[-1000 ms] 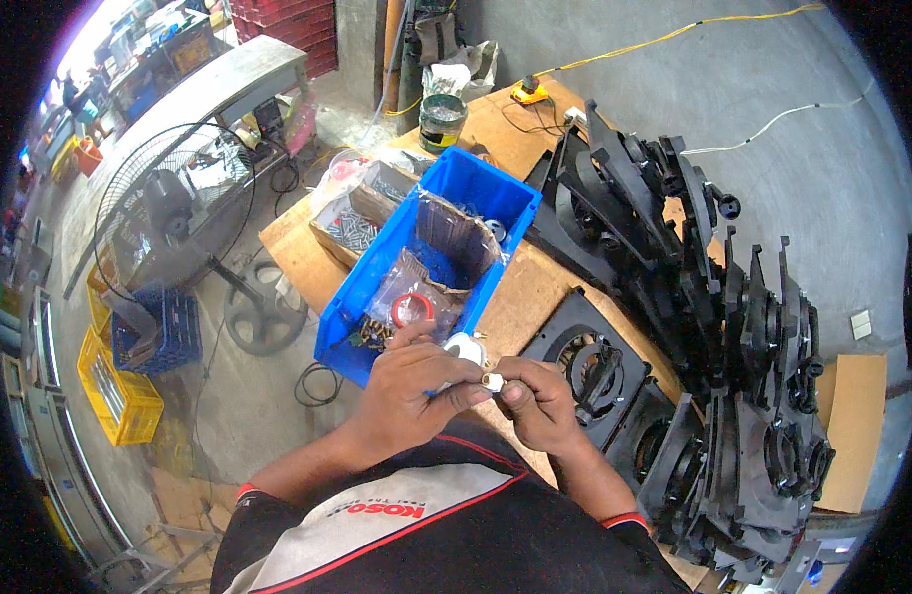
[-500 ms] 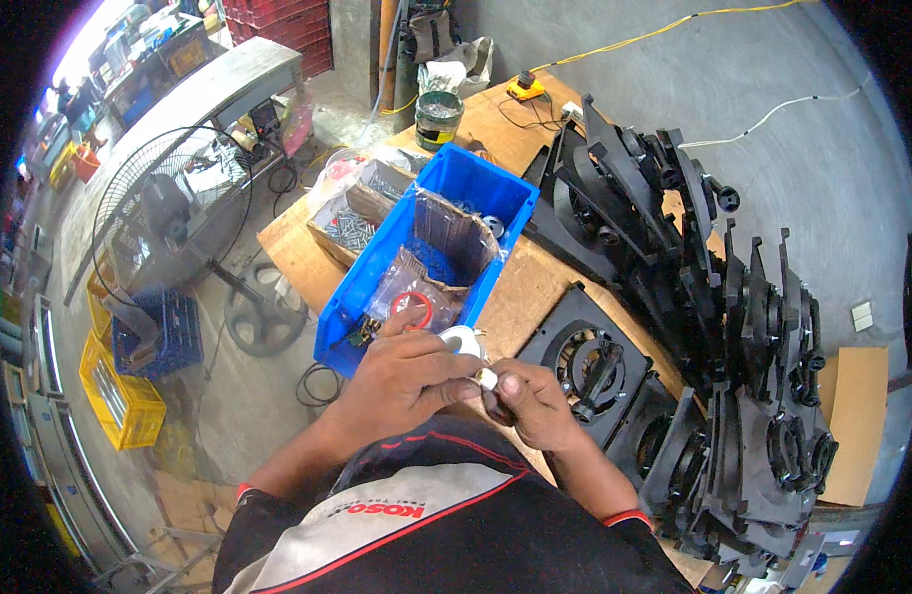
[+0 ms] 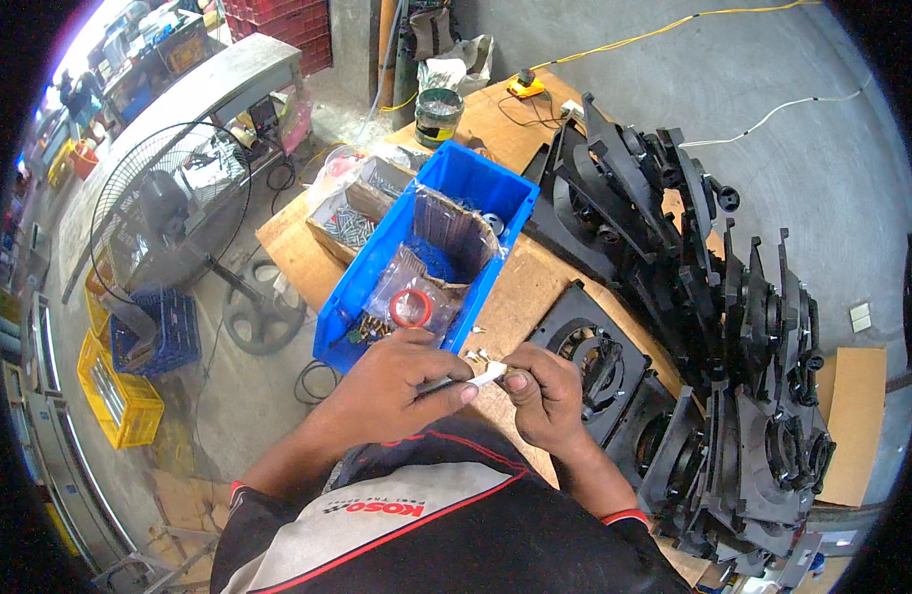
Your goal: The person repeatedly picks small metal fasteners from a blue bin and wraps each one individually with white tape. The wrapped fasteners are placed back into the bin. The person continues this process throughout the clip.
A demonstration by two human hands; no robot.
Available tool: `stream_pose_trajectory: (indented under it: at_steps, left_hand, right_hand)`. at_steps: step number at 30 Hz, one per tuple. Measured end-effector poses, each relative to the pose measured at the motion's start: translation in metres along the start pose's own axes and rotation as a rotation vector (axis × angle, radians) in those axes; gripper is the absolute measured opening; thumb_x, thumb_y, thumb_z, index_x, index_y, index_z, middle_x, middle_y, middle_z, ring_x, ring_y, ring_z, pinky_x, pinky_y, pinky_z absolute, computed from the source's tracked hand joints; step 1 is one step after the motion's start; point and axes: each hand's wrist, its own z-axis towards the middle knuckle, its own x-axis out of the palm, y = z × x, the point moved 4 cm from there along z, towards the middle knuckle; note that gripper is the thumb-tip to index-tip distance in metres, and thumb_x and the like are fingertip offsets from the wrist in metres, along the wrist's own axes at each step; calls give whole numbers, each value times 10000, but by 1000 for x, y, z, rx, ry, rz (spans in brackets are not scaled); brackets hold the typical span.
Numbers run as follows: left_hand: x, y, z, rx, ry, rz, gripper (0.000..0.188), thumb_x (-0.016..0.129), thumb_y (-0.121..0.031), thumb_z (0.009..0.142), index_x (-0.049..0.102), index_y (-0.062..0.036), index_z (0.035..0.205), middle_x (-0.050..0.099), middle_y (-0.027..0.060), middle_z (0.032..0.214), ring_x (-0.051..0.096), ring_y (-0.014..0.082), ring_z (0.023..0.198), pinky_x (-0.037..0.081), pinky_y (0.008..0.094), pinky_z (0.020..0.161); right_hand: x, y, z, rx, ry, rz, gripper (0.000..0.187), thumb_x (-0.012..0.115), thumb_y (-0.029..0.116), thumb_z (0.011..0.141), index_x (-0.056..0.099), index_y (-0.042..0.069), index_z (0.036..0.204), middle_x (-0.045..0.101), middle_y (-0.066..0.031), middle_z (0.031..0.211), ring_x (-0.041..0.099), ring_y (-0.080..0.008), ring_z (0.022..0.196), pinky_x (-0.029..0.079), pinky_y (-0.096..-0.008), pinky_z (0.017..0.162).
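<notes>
Over the table's near edge my two hands meet around a strip of white tape [image 3: 490, 374]. My left hand [image 3: 402, 386] is closed, pinching the tape between thumb and fingers. My right hand [image 3: 547, 396] is closed too, thumb against curled fingers at the tape's other end. What sits inside the right-hand pinch is hidden. Small brass-coloured pieces [image 3: 479, 354] show just beyond the tape. Past my left hand stands a blue plastic bin [image 3: 342, 309], with a red-rimmed ring [image 3: 410, 308], a clear plastic bag [image 3: 397, 282] and small brass fittings [image 3: 374, 327] in it.
Black frames with round centres [image 3: 575, 346] lie and lean in a dense row on the right. Boxes of screws [image 3: 349, 228] sit beyond the bin, near a dark bucket [image 3: 438, 117] and a yellow charger [image 3: 525, 87]. A pedestal fan [image 3: 164, 208] stands left.
The round white roll seen between my hands is out of sight, and a flat white strip shows there. My right hand has shifted slightly right; the red-rimmed ring is more exposed.
</notes>
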Motion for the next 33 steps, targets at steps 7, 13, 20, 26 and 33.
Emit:
stream_pose_trajectory:
  at_steps: [7, 13, 20, 26, 33]
  left_hand:
    - [7, 2, -1, 10, -89, 136, 220, 768, -276, 807, 727, -93, 922, 721, 91, 885, 658, 306, 1021, 455, 423, 946]
    - [11, 0, 1, 68, -61, 111, 252, 770, -325, 792, 739, -122, 938, 713, 72, 846, 675, 274, 957, 451, 423, 950]
    - [8, -10, 1, 217, -139, 231, 295, 768, -322, 781, 723, -181, 1036, 630, -2, 743, 635, 176, 741, 383, 455, 1005]
    - [2, -17, 3, 322, -156, 353, 284, 804, -311, 715, 737, -188, 962, 530, -23, 673, 593, 175, 687, 383, 503, 1011]
    - [4, -12, 2, 250, -55, 290, 172, 754, -298, 803, 717, -208, 946, 591, -9, 720, 629, 178, 733, 346, 485, 1026]
  right_hand:
    - [19, -16, -11, 393, 85, 673, 416, 535, 398, 1008, 616, -7, 958, 475, -25, 618, 421, -108, 508, 305, -259, 450]
    - [19, -21, -19, 632, 338, 1000, 423, 537, 490, 983, 497, 119, 783, 416, 18, 613, 385, -93, 530, 303, -260, 461]
    - [20, -20, -25, 710, 399, 1106, 477, 557, 470, 971, 497, 81, 702, 382, 19, 560, 369, -97, 472, 272, -256, 424]
    - [22, -26, -28, 747, 437, 1085, 506, 516, 495, 979, 502, 72, 701, 391, 16, 566, 378, -109, 484, 281, -270, 432]
    - [9, -5, -18, 505, 302, 696, 509, 452, 513, 1009, 504, 90, 730, 428, 6, 602, 407, -99, 552, 320, -275, 495]
